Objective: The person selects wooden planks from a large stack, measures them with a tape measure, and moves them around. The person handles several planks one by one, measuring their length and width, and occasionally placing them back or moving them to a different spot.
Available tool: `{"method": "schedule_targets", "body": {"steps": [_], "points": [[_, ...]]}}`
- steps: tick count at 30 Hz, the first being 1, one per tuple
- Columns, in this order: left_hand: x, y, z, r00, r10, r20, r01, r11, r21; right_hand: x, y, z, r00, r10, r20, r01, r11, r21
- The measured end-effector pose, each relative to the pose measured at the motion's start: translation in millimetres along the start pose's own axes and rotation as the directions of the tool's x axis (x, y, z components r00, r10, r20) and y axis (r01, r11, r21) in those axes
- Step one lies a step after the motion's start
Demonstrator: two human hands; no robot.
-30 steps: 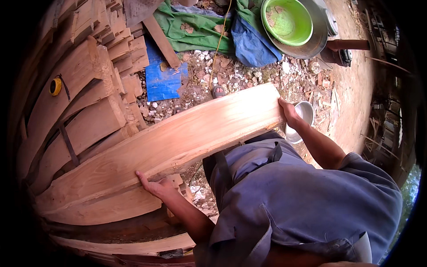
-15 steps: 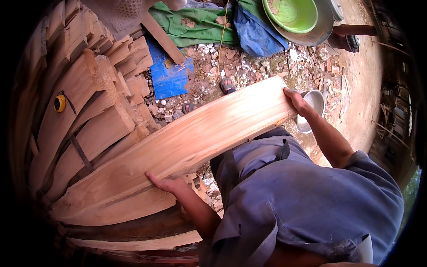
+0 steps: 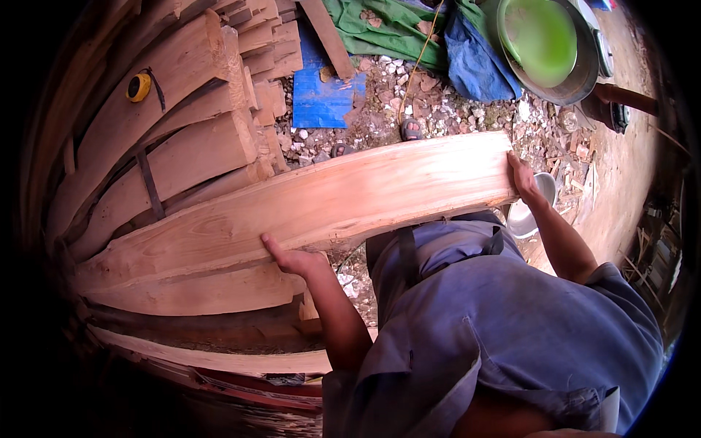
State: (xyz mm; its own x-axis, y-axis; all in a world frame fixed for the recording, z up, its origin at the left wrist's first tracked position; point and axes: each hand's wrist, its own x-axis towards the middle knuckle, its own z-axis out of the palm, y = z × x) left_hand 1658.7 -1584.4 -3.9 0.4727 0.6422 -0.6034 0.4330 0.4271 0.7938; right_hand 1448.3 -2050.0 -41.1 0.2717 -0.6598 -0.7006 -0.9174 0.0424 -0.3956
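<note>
A long, pale wooden plank (image 3: 350, 186) stretches across the view in front of my body, its left end over the stacked boards. My left hand (image 3: 288, 258) grips its near edge, thumb on the top face and the other fingers hidden below. At the plank's right end, my right hand (image 3: 523, 177) is closed around the end edge, with its fingers partly out of sight. Another, shorter board (image 3: 197, 290) lies just under the near side of the plank.
Stacked boards (image 3: 182, 157) fill the left, with a yellow-and-black tape measure (image 3: 137, 87) on top. Rubble (image 3: 394, 84) covers the ground. Beyond are a blue sheet (image 3: 318, 102), green cloth (image 3: 394, 40) and green basin (image 3: 539, 40). A metal bowl (image 3: 522, 219) sits by my right hand.
The view has shifted, so the surroundings sit farther right in it. The plank lies more level across the picture, its right end lower relative to its left. Both hands keep their hold.
</note>
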Motion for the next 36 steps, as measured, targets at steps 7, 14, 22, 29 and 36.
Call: {"method": "schedule_targets", "body": {"steps": [7,14,22,29,36], "points": [[5,-5,-5,0.999,-0.011,-0.044,0.012,1.0,0.01,8,-20,5,0.994,-0.043,0.103,0.035,0.996,0.082],[24,-19,-11,0.994,0.025,-0.102,-0.039,0.989,-0.141,-7,-25,-3,0.871,-0.035,0.49,-0.226,0.857,0.462],[25,-18,-19,0.988,-0.12,-0.098,0.099,0.976,-0.195,43,26,-10,0.852,-0.103,0.514,-0.179,0.864,0.47],[-17,6,-4,0.987,-0.138,-0.088,0.114,0.965,-0.234,63,58,-23,0.928,-0.122,0.352,0.044,0.974,0.222],[-75,-65,1,0.985,-0.171,0.037,0.174,0.945,-0.278,80,82,-98,0.912,-0.245,0.33,0.063,0.878,0.475]]}}
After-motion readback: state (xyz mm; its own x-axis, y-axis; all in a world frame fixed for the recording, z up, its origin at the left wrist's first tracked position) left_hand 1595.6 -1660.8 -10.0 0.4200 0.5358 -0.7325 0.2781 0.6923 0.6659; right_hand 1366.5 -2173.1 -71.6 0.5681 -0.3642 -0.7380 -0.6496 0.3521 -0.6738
